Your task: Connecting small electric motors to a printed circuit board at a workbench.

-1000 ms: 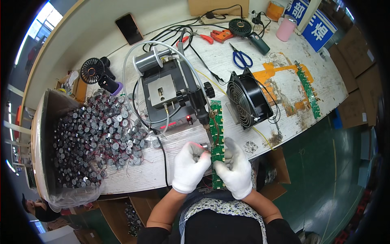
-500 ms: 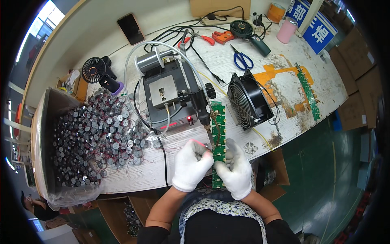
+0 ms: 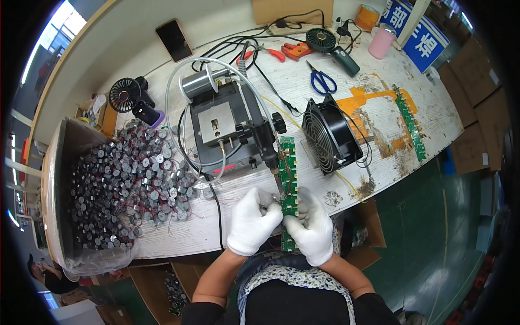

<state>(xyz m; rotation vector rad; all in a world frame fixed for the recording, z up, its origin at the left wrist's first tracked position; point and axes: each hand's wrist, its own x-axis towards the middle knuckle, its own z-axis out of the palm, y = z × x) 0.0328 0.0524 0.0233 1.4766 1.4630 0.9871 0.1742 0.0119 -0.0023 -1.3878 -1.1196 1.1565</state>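
A long green circuit board strip (image 3: 290, 206) runs lengthwise in front of me, its near end over the table's front edge. My right hand (image 3: 310, 230), in a white glove, closes its thumb and fingers on the strip's right edge. My left hand (image 3: 253, 219), gloved too, is pinched at the left edge of the strip; what its fingertips hold is too small and covered to make out. Just above the fingertips, the soldering iron (image 3: 273, 168) on its stand points down at the board. Behind it stands the soldering station (image 3: 227, 146) with a solder wire spool (image 3: 199, 84).
Many small round motors (image 3: 135, 179) with red wires are heaped at left beside a plastic-lined carton (image 3: 65, 189). A black fan (image 3: 330, 135) stands right of the board. Farther back lie blue scissors (image 3: 323, 82), pliers (image 3: 276, 53) and a phone (image 3: 174, 40). Another board strip (image 3: 411, 127) lies at right.
The board strip and both hands have shifted slightly to the left. The red tint on my left glove's fingertips is gone. My grip looks the same.
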